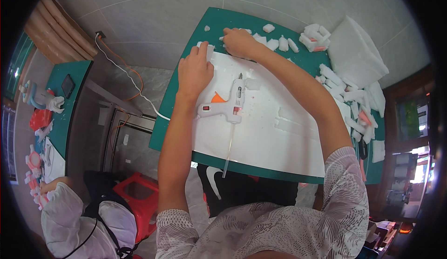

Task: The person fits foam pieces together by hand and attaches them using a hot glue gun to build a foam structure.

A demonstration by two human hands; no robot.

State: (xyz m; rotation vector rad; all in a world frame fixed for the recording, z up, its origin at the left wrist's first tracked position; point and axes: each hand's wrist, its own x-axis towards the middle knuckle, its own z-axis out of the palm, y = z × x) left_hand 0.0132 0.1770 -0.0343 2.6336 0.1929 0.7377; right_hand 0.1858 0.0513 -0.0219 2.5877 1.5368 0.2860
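Observation:
My left hand (195, 70) reaches to the far left of the green table (170, 131), its fingers closed on a small white foam piece (210, 49). My right hand (241, 44) is at the far edge among loose foam chunks; its fingers are curled, and what they grip is hidden. Between my arms a white hot glue gun (236, 98) with an orange trigger lies on a white board (265, 140). Its nozzle points away from me. A clear glue stick (230, 152) sticks out of its back, past the table's near edge.
A large white foam block (357, 54), a small foam assembly (315, 37) and a heap of foam scraps (356, 103) occupy the right side. A white cable (139, 85) runs from the wall socket. At left, another person (88, 217) works at a second green table (77, 100) near a red stool (144, 198).

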